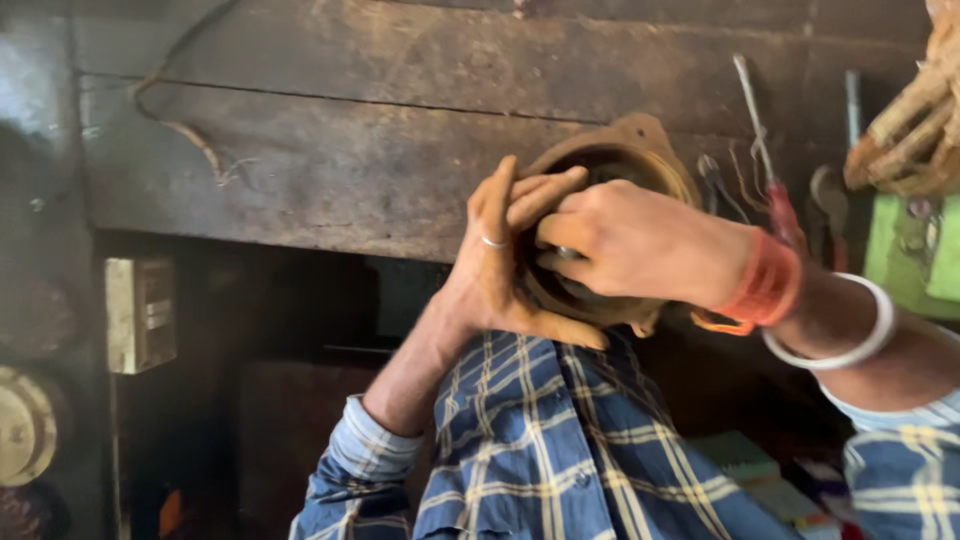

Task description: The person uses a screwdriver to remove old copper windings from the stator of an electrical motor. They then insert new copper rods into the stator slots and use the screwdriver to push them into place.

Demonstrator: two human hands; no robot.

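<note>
A round, rusty-brown metal housing with a dark hollow is held up in front of a wooden wall. My left hand, a ring on one finger, cups the housing's left rim and underside. My right hand, with an orange thread band and a white bangle on the wrist, reaches into the hollow from the right. Its fingertips are pinched on a small shiny part, which is mostly hidden. Blue plaid cloth lies below both hands.
Dark wooden boards fill the background. A red-handled screwdriver and other tools hang at the right, beside a green object. A beige box and a round metal disc sit at the left.
</note>
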